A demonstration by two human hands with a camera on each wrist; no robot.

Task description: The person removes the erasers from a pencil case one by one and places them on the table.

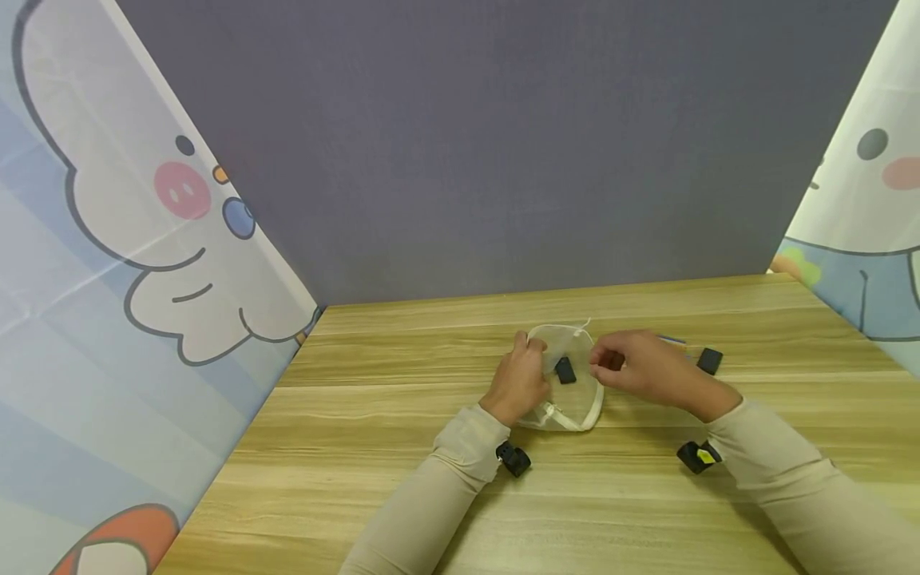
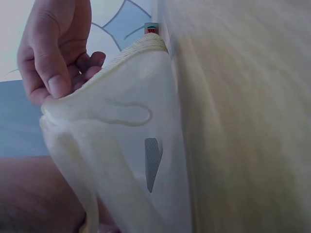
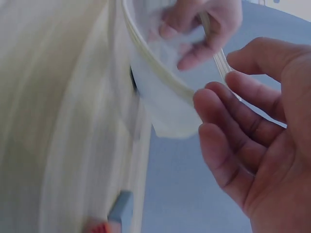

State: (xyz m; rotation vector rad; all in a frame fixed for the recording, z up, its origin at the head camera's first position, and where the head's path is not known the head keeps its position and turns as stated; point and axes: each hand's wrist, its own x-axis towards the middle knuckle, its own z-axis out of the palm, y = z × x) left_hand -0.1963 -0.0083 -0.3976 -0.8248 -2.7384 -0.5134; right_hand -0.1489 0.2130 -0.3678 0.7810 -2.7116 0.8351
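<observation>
A white mesh zip bag [image 1: 575,407] lies on the wooden table with its mouth spread wide. Inside it is a small black block-shaped item [image 1: 565,370], which shows through the mesh as a dark patch [image 2: 152,165] in the left wrist view. My left hand [image 1: 516,382] grips the bag's left rim, its fingers [image 3: 194,54] reaching over the edge in the right wrist view. At the opposite rim, my right hand [image 1: 647,369] pinches the edge between thumb and forefinger, with the other fingers [image 3: 226,145] loosely bent.
Right of the bag, partly behind my right hand, lie another small black block [image 1: 709,361] and a thin blue-edged item [image 1: 672,339]. A grey panel [image 1: 489,160] stands along the table's back. Printed cartoon sheets [image 1: 65,279] hang at both sides.
</observation>
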